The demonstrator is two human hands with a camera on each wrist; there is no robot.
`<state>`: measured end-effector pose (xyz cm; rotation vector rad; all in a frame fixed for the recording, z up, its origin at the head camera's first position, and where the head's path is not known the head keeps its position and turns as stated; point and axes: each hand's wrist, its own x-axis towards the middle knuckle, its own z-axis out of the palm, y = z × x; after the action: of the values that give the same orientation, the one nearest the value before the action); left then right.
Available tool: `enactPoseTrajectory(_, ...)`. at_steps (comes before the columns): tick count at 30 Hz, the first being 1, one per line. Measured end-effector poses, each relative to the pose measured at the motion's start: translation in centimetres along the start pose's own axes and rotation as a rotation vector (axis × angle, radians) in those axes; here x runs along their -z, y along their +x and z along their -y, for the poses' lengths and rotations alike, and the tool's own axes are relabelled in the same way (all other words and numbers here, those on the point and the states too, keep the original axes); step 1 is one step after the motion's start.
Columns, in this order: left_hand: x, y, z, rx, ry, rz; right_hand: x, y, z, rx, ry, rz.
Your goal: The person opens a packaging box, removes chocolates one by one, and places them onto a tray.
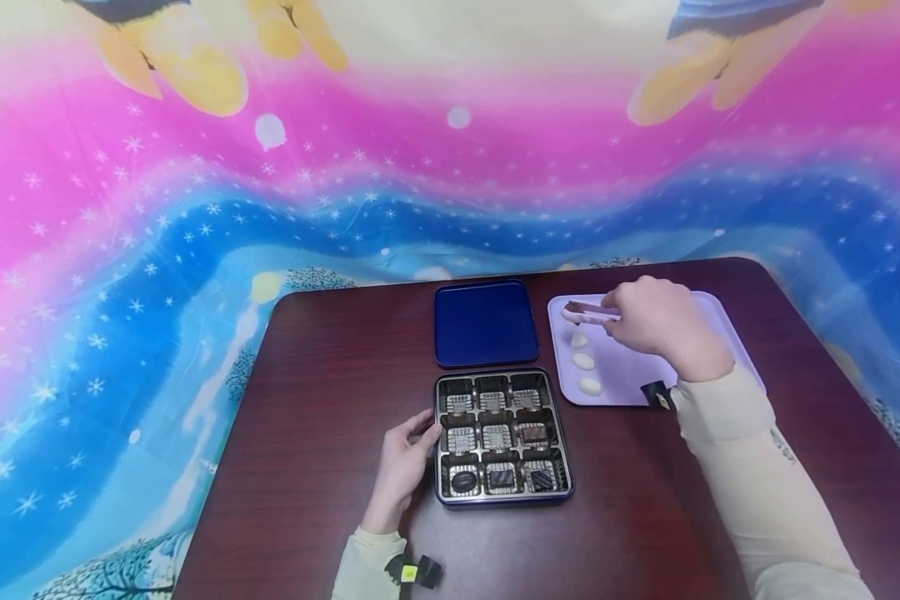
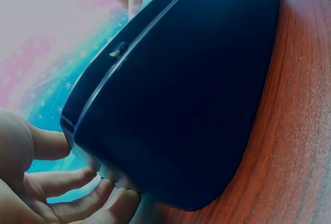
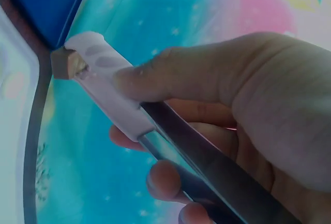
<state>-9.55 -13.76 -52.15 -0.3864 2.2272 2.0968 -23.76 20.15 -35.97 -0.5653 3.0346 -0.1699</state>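
In the head view, my right hand (image 1: pixel 656 321) grips tongs (image 1: pixel 596 315) over the lilac tray (image 1: pixel 645 379). A small brown chocolate (image 3: pixel 63 63) is pinched between the pale pink tips, as the right wrist view shows. Three white oval pieces (image 1: pixel 583 362) lie in a column along the tray's left side. My left hand (image 1: pixel 403 462) holds the left edge of the dark blue tin box (image 1: pixel 501 502), thumb at the rim and fingertips against the side wall (image 2: pixel 170 105). Dark chocolates (image 1: pixel 502 477) fill the tin's front row, and a brown one (image 1: pixel 532 434) sits middle right.
A dark blue lid (image 1: pixel 486 323) lies flat behind the tin, left of the tray. Everything stands on a dark red-brown wooden table (image 1: pixel 322 400). A patterned cloth (image 1: pixel 360 150) hangs behind the table's far edge.
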Motion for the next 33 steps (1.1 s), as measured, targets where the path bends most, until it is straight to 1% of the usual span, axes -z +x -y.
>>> enactPoseTrajectory(5, 0.0, 0.0, 0.0, 0.002, -0.003, 0.0, -0.6, 0.4, -1.9, -0.06, 0.001, 0.015)
enactPoseTrajectory(15, 0.0, 0.0, -0.1, -0.002, 0.001, -0.004, -1.9, 1.4, -4.9, -0.136, 0.03, 0.066)
enactPoseTrajectory(21, 0.0, -0.1, -0.1, -0.008, 0.004, -0.005, -3.1, 2.1, -6.1, -0.147, 0.058, 0.106)
enactPoseTrajectory(24, 0.0, 0.0, -0.1, -0.007, 0.002, -0.005, -3.7, 2.4, -6.6, -0.138, 0.067, 0.12)
enactPoseTrajectory(33, 0.0, 0.0, 0.0, -0.012, -0.001, -0.002, -5.3, 3.1, -7.4, -0.131, 0.071, 0.112)
